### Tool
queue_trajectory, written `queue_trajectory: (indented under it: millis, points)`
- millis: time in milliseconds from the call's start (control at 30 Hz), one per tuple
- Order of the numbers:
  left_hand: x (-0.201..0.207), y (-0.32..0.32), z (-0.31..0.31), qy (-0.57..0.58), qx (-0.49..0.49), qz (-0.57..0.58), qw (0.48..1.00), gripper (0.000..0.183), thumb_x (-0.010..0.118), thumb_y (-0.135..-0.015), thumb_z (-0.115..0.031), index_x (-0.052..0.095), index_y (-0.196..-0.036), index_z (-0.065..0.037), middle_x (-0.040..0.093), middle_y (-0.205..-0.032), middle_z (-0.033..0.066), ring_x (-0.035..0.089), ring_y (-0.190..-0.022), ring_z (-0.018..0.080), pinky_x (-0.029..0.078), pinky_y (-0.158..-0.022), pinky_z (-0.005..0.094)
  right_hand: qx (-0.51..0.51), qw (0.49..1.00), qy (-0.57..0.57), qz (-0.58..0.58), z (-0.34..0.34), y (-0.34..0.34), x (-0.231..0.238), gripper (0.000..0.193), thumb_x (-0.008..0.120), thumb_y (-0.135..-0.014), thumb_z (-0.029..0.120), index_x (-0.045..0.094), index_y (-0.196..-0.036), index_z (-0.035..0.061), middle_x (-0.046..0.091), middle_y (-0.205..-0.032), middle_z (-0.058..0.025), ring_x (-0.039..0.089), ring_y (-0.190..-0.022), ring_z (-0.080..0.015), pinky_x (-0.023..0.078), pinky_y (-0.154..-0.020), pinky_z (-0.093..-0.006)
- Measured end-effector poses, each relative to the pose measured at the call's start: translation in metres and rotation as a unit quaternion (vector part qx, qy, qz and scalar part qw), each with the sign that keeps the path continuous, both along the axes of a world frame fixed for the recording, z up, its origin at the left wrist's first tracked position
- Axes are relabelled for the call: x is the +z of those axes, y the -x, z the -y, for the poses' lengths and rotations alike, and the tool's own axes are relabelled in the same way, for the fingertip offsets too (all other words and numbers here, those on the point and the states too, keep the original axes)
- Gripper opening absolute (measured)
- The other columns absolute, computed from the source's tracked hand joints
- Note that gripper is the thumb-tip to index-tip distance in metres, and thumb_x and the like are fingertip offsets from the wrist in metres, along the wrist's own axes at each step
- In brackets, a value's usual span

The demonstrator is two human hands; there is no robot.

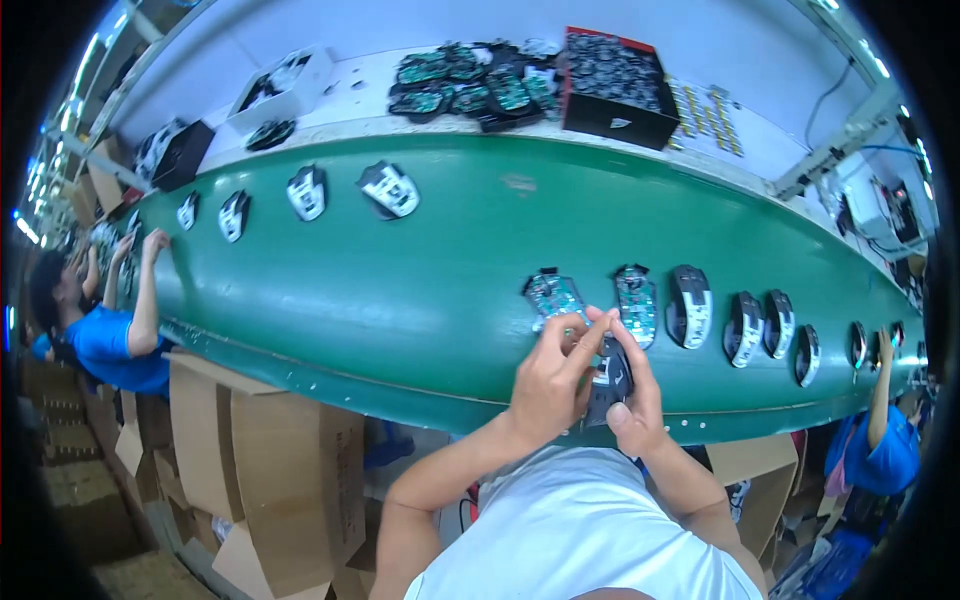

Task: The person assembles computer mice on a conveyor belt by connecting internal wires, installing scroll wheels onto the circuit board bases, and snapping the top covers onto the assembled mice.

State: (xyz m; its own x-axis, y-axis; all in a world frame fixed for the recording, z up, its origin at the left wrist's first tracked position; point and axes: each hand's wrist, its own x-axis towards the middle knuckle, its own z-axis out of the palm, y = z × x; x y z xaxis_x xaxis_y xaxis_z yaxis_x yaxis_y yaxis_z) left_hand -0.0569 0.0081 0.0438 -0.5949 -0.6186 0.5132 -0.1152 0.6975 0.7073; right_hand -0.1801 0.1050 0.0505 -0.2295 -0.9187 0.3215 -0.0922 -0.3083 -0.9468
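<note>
Near the belt's front edge, my right hand [638, 400] is closed around a dark computer mouse shell [610, 384], its thumb lying across the lower part. From the other side my left hand [552, 380] comes in, thumb and forefinger pinched together at the shell's upper end. Whether a tiny part sits in that pinch is hidden. Just beyond my fingers lie two green circuit boards on mouse bases, one board [556, 294] behind my left hand and another board [636, 300] to its right.
Several assembled mice [690, 308] lie rightward along the green belt [450, 260], others [388, 190] far left. On the back shelf sit a heap of circuit boards [465, 80] and a black box of small parts [618, 90]. Co-workers [120, 335] work at both sides. Cardboard boxes [290, 470] stand below.
</note>
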Motion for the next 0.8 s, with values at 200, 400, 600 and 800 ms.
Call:
queue_trajectory:
  millis: [200,400,600,800]
  points:
    - [0.028,-0.007,0.122,0.194,0.028,0.089,0.977,0.065,0.077,-0.083,-0.02,0.054,-0.143,-0.007,0.058,-0.128,0.024,0.058,-0.115,0.0402,0.048,-0.1,0.0472,-0.248,0.924,-0.046,-0.288,0.011,0.061,0.012,0.053,0.067,-0.088,0.015,0.055,-0.137,-0.0011,0.056,-0.135,-0.0234,0.054,-0.126,-0.0386,0.041,-0.11,-0.0442]
    - [-0.018,-0.003,0.276,0.059,0.339,0.397,0.851,0.079,0.064,-0.09,-0.061,0.043,-0.154,-0.02,0.029,-0.159,0.0225,0.03,-0.138,0.063,0.031,-0.105,0.0761,-0.291,0.825,-0.193,-0.445,0.036,0.065,-0.016,0.054,0.068,-0.094,0.021,0.052,-0.146,0.0138,0.048,-0.138,-0.0267,0.06,-0.113,-0.0479,0.053,-0.091,-0.0517]
    - [-0.063,-0.025,0.305,0.152,0.373,0.338,0.85,0.05,0.069,-0.087,-0.046,0.067,-0.123,-0.012,0.056,-0.137,0.0135,0.052,-0.12,0.0428,0.049,-0.09,0.061,-0.324,0.763,-0.204,-0.521,0.035,0.058,-0.045,0.052,0.065,-0.095,0.016,0.05,-0.143,0.0024,0.045,-0.141,-0.0285,0.05,-0.124,-0.0477,0.045,-0.101,-0.0531]
    - [-0.077,-0.043,0.301,0.245,0.327,0.172,0.896,0.039,0.074,-0.082,-0.032,0.071,-0.116,-0.014,0.065,-0.126,0.0095,0.058,-0.12,0.0339,0.052,-0.092,0.0488,-0.308,0.734,-0.231,-0.56,0.039,0.047,-0.038,0.049,0.062,-0.094,0.013,0.052,-0.141,0.0044,0.045,-0.147,-0.0205,0.048,-0.125,-0.0445,0.044,-0.098,-0.054]
